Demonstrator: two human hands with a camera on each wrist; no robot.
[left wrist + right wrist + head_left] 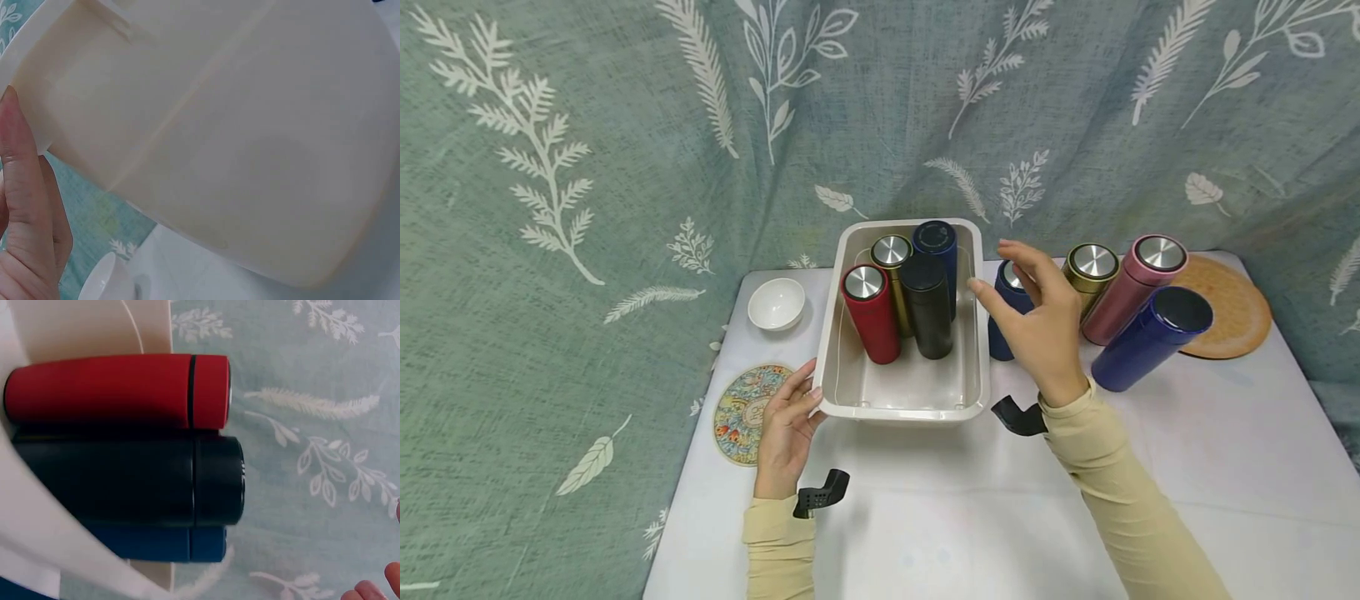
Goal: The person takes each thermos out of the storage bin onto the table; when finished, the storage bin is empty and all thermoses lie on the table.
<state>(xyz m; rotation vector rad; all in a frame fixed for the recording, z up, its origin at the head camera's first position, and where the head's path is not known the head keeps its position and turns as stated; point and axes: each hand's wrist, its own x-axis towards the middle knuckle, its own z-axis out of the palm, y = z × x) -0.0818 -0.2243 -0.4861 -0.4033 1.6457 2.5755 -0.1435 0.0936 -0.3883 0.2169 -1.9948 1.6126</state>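
Note:
A white plastic bin (pixel 917 412) holds several flasks: a red one (pixel 876 321), a black one (pixel 929 312), a gold one (pixel 897 287) and a dark blue one (pixel 936 243), all upright. My left hand (pixel 787 429) grips the bin's rim at the near left corner; in the left wrist view its fingers (pixel 22 169) lie at the edge of the bin wall (pixel 206 131). My right hand (pixel 1037 321) is raised just right of the bin, thumb and fingers spread with nothing between them. It partly hides a navy flask (pixel 1002 333) behind it.
Right of my right hand stand a gold flask (pixel 1092 265), a pink flask (pixel 1131 287) and a glossy blue flask (pixel 1146 342). A round wooden board (pixel 1232 308) lies behind them. On the left are a white bowl (pixel 777 304) and a patterned round mat (pixel 741 417).

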